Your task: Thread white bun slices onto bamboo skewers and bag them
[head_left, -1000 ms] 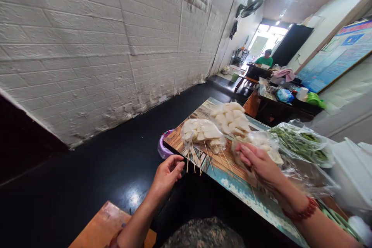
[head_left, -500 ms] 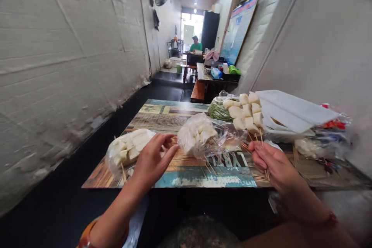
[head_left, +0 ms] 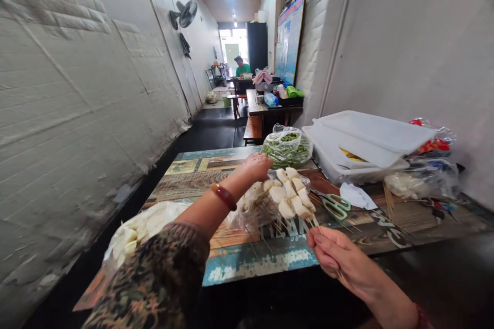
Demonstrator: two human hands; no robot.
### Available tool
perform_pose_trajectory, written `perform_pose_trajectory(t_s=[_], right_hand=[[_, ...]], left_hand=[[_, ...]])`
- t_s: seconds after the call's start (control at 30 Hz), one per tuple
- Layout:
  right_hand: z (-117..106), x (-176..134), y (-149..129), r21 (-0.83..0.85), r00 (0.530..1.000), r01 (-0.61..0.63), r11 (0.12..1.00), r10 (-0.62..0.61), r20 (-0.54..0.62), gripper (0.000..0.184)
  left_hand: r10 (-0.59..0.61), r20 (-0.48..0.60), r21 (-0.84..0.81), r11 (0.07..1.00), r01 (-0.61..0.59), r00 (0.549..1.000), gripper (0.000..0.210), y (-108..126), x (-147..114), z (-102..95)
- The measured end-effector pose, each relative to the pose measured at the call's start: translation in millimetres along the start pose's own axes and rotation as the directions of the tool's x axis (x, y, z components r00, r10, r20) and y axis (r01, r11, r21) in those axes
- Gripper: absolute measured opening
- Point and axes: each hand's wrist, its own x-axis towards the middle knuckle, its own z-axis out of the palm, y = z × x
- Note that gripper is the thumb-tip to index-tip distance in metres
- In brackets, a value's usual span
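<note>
In my right hand (head_left: 334,252) are the thin wooden sticks of several skewers of white food chunks (head_left: 291,194), held upright and tilted left, fingers closed round the sticks. My left hand (head_left: 259,165) reaches forward over the table, beside the bag of green vegetables (head_left: 287,148); its fingertips are hidden, so I cannot tell whether it grips anything. Below the left forearm lies a clear plastic bag with more white skewers (head_left: 247,211). Another bag of white pieces (head_left: 144,223) sits at the table's left, partly covered by my sleeve.
Green-handled scissors (head_left: 335,205) and a white paper piece (head_left: 357,196) lie right of the skewers. White plastic trays (head_left: 363,136) stand behind them. Loose sticks (head_left: 389,200) and a plastic bag (head_left: 422,180) are further right. A person in green (head_left: 242,68) sits far back.
My left hand has moved forward and right, past the middle bag toward the green vegetables. The held skewers are lower and more to the left in view. The camera has turned right.
</note>
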Motion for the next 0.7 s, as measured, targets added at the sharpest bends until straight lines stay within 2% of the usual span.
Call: perform_pose_trajectory(t_s=[0.1, 0.3, 0.4, 0.5, 0.6, 0.7], right_hand=[[-3.8, 6.0, 4.5, 0.016, 0.999, 0.01, 1.0, -0.011, 0.031, 0.038], [-6.8, 19.5, 3.9, -0.058, 0.993, 0.018, 0.998, -0.011, 0.114, 0.039], [-1.3, 33.5, -0.9, -0.049, 0.988, 0.024, 0.999, -0.016, 0.15, 0.039], [2.2, 47.5, -5.4, 0.022, 0.983, -0.031, 0.999, 0.026, 0.181, 0.039], [-1.8, 56.6, -5.3, 0.082, 0.988, -0.05, 0.995, 0.037, 0.152, 0.042], [-11.0, 61.6, 1.7, 0.051, 1.0, -0.007, 0.999, 0.006, 0.021, 0.047]], left_hand=[[-0.038, 0.021, 0.008, 0.999, 0.037, 0.999, 0.013, -1.7, 20.9, 8.1], [-0.154, -0.069, -0.016, 0.988, 0.153, 0.986, 0.026, -23.0, 39.2, 7.2], [-0.167, -0.08, -0.031, 0.986, 0.165, 0.983, 0.03, -29.2, 42.7, 3.4], [-0.15, -0.072, -0.036, 0.988, 0.147, 0.986, 0.03, -32.4, 43.9, -0.6], [-0.142, -0.069, -0.04, 0.989, 0.14, 0.987, 0.028, -35.4, 43.9, -3.1], [-0.14, -0.069, -0.044, 0.99, 0.137, 0.988, 0.028, -36.4, 44.7, -2.3]])
